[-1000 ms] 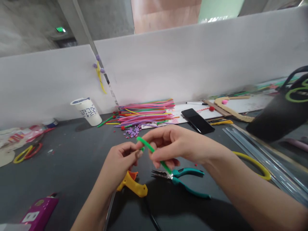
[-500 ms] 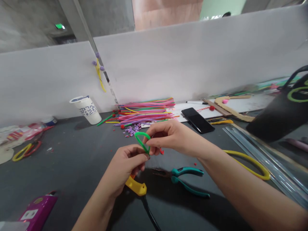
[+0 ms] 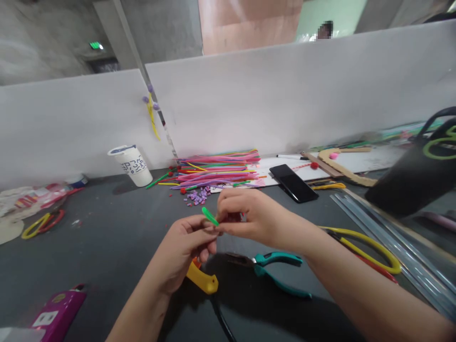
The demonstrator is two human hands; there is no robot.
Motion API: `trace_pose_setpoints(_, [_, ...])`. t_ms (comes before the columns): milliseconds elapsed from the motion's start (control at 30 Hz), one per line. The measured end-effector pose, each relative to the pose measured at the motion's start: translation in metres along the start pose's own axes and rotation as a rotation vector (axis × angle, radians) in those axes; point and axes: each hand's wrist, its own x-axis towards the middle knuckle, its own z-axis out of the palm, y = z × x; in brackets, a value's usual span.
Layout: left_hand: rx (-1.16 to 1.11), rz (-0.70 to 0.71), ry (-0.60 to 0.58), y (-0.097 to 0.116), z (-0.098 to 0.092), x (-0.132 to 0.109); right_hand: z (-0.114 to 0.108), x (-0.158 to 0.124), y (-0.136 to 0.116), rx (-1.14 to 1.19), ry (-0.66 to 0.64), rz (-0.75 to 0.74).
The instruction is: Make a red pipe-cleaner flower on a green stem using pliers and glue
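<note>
A short bent piece of green pipe cleaner (image 3: 210, 216) sticks up between my two hands, its lower end hidden by the fingers. My left hand (image 3: 190, 240) pinches it from below with thumb and forefinger. My right hand (image 3: 245, 213) closes on it from the right, the fingertips meeting those of the left. Under my left hand lies a yellow tool handle (image 3: 204, 280) with a black cord; the rest of it is covered. Teal-handled needle-nose pliers (image 3: 274, 266) rest on the dark table just below my right wrist.
Behind my hands lie a bundle of coloured pipe cleaners (image 3: 217, 168) and purple bits (image 3: 197, 195). A patterned cup (image 3: 131, 166) stands left, a phone (image 3: 294, 183) right. Further right are clear sticks (image 3: 384, 237), a yellow-handled tool (image 3: 374, 242) and a black bottle (image 3: 413, 166). A magenta box (image 3: 60, 313) sits front left.
The open green loop now appears narrow, like a short strip, and is lower between my fingers. My right hand has drawn closer to the left fingertips. The view has tilted slightly up.
</note>
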Motion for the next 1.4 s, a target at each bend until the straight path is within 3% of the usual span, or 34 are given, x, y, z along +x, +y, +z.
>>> trace_pose_setpoints(233, [-0.030, 0.061, 0.033, 0.003, -0.001, 0.000, -0.002, 0.001, 0.007, 0.334, -0.143, 0.319])
trace_pose_setpoints(433, [-0.211, 0.115, 0.066, 0.006, 0.003, -0.001, 0.001, 0.002, 0.009, 0.181, -0.105, 0.340])
trace_pose_setpoints(633, [-0.369, 0.220, 0.149, 0.007, 0.005, -0.004, 0.004, 0.000, 0.023, 0.098, -0.307, 0.379])
trace_pose_setpoints(700, [-0.329, 0.221, 0.166, 0.007, 0.005, -0.004, 0.004, 0.001, 0.019, 0.083, -0.279, 0.378])
trace_pose_setpoints(867, [-0.223, 0.238, 0.151, 0.007, 0.006, -0.002, 0.007, 0.002, -0.004, 0.242, -0.049, 0.306])
trace_pose_setpoints(1033, [-0.215, 0.253, 0.050, 0.006, 0.004, -0.002, 0.015, 0.000, -0.007, 0.053, 0.086, 0.245])
trace_pose_setpoints(1200, [-0.300, 0.190, -0.060, 0.005, 0.004, -0.004, 0.011, 0.000, -0.007, -0.047, 0.068, 0.208])
trace_pose_setpoints(1400, [-0.408, 0.140, -0.070, 0.004, 0.007, -0.005, 0.002, -0.003, -0.008, -0.089, -0.018, 0.205])
